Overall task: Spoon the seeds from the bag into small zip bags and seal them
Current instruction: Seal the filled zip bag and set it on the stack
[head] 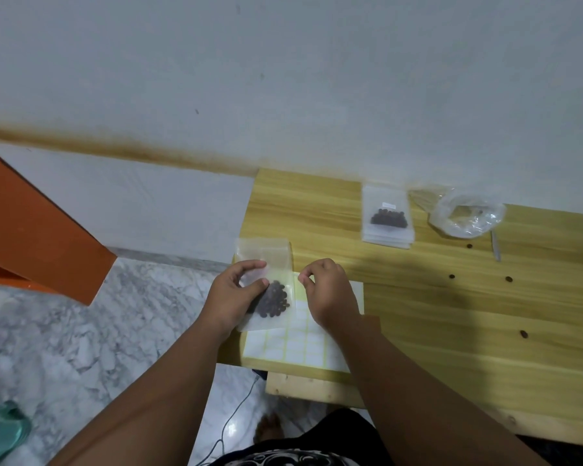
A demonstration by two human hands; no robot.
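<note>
Seeds fill the small zip bag (266, 290) pinched in the left hand (231, 299) fingers over the label sheet (303, 348); the right hand (327, 294) fingers curl, perhaps peeling a label. Another filled bag (387, 215) tops the stack; the source bag (466, 215) looks nearly empty, loose seeds (509, 279) dotting the surface (485, 314).

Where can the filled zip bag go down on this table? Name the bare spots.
Bare wood lies between the label sheet and the stack of zip bags, and along the table edge nearest the person, beside the right hand. Loose seeds dot the middle right. The far right corner is crowded by the seed bag and spoon.
</note>
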